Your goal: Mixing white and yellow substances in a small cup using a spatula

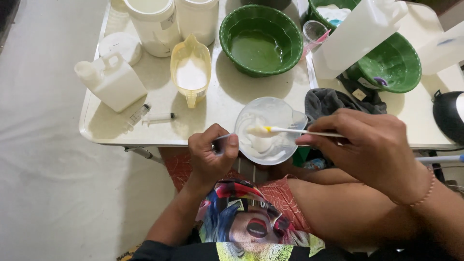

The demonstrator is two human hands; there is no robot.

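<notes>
1. Clear plastic jug point(267, 129) with white cream inside sat at the near edge of the white folding table point(222, 104), tilted toward the person, between the two hands.
2. The left hand point(210, 157) was closed around the clear handle of that jug, thumb pressed on top, fingers curled tight on it.
3. The right hand point(372, 145) was pinched shut on a thin white stick point(299, 131), holding it at its far right end, the fingers together around the shaft.
4. Away from that pinch, toward the left, the stick reached across the jug's rim; its yellowish tip, coated with white cream, lay over the jug's mouth.
5. Beyond the left hand's grasp, further up the table, stood a yellow plastic measuring scoop point(191, 70) holding white liquid.
6. Left of that grasp lay a clear syringe point(150, 116) on the tabletop, and past it a white plastic canister with a handle point(112, 81).
7. Beyond the jug stood a green ribbed plastic bowl point(261, 39) with green liquid in it.
8. Above the right hand's pinch lay a dark grey cloth point(333, 101), and past it a second green bowl point(390, 65) and a large white plastic jerrycan point(360, 34) lying tilted.
9. Two white tubs point(171, 21) stood at the table's far side.
10. Below both hands, the person's lap showed a colourful printed shirt point(246, 222).
</notes>
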